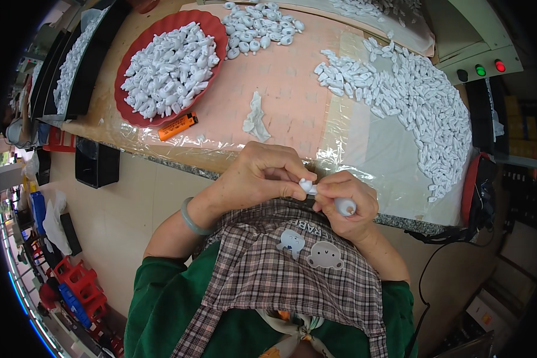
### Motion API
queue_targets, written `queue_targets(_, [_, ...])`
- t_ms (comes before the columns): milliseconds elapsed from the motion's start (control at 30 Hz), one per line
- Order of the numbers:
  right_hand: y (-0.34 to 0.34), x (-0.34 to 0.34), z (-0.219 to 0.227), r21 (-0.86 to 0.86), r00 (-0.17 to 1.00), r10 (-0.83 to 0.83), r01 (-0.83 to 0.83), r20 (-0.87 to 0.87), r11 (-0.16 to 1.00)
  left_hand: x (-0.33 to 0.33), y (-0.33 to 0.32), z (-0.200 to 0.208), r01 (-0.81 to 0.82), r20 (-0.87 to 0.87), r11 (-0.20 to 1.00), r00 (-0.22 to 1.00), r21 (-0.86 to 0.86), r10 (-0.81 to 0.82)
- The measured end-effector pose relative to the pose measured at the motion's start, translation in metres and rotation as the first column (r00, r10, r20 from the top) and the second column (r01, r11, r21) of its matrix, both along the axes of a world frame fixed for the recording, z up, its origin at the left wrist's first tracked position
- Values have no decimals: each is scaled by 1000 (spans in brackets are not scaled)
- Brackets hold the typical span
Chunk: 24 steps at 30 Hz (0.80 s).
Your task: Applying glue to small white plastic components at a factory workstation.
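Note:
In front of my apron, just off the table's near edge, my left hand (272,172) pinches a small white plastic piece (306,184) between thumb and fingertips. My right hand (353,197) is closed close beside it, its fingertips meeting the same piece. A white, round-ended handle (345,207) pokes out of my right fist; the tool's working end is hidden by the fingers. Beyond my hands lies a crumpled whitish scrap (256,118). To its left, an orange and black cylinder (178,126) rests beside the red scalloped bowl (124,109), which is heaped with small white figurine-like pieces (170,71).
More rounded white pieces (256,28) lie behind the bowl. A broad spread of slim white parts (426,104) covers the table's right side. Behind it stands a machine housing (480,51) with green and red lights. Black bins (95,163) stand at left; a cable (426,280) hangs at right.

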State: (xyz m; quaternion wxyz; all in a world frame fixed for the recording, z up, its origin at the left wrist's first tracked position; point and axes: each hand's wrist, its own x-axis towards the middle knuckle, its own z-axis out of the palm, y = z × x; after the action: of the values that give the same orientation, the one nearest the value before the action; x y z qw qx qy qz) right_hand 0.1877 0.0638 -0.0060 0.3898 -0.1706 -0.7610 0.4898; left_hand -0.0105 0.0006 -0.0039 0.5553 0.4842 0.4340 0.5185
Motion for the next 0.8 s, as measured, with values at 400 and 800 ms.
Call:
queue_targets(400, [11, -3, -6, 11, 1000, -23, 23, 12, 1000, 2, 4, -7, -6, 124, 999, 992, -34, 10])
queue_targets(800, [16, -1, -8, -48, 993, -95, 99, 70, 994, 1, 4, -7, -77, 109, 996, 991, -55, 83])
